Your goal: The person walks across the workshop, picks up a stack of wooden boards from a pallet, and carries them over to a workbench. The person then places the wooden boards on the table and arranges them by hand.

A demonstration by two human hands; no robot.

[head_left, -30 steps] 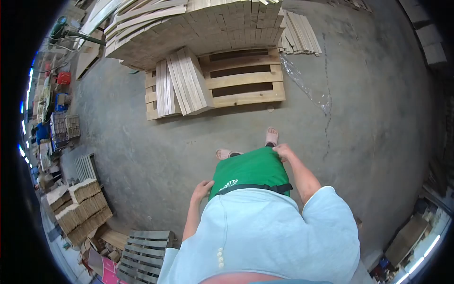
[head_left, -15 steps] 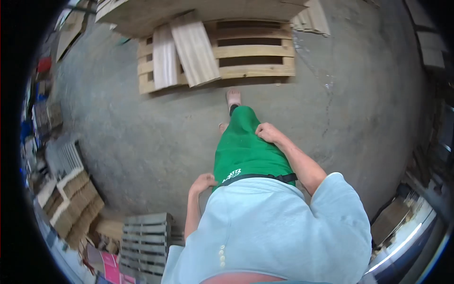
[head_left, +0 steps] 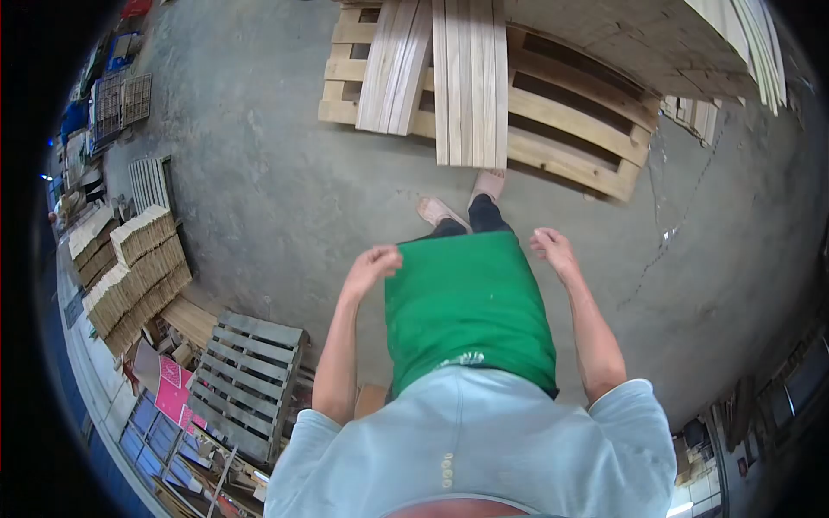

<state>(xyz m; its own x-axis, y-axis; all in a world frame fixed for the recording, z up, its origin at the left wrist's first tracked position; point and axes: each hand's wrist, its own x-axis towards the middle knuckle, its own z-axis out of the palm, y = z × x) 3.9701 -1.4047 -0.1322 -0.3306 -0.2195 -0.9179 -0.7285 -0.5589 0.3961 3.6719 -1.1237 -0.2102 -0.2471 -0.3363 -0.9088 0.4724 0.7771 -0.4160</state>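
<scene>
Concrete floor (head_left: 259, 198) all around, grey and cracked, and right ahead sits a wooden pallet (head_left: 561, 147) with loose planks (head_left: 471, 78) laid across its slats, their near ends jutting past the pallet's front edge. A tall stack of boards (head_left: 656, 43) rises on the pallet's far right. Toes of the pale shoes (head_left: 488, 183) are just beside the plank ends. Both arms are lifted out to the sides of the green apron (head_left: 466, 302). Left hand (head_left: 373, 262) is loosely curled, fingers bent inward, gripping nothing, hovering just off the apron's upper left corner. Right hand (head_left: 553, 246) is apart from the apron, fingers relaxed and half spread, empty as well. The planks lie near, ahead of both hands, untouched. Off to the left, bundles of short wood pieces (head_left: 134, 276) are stacked, and a grey pallet (head_left: 246, 380) lies flat close by the left elbow.
</scene>
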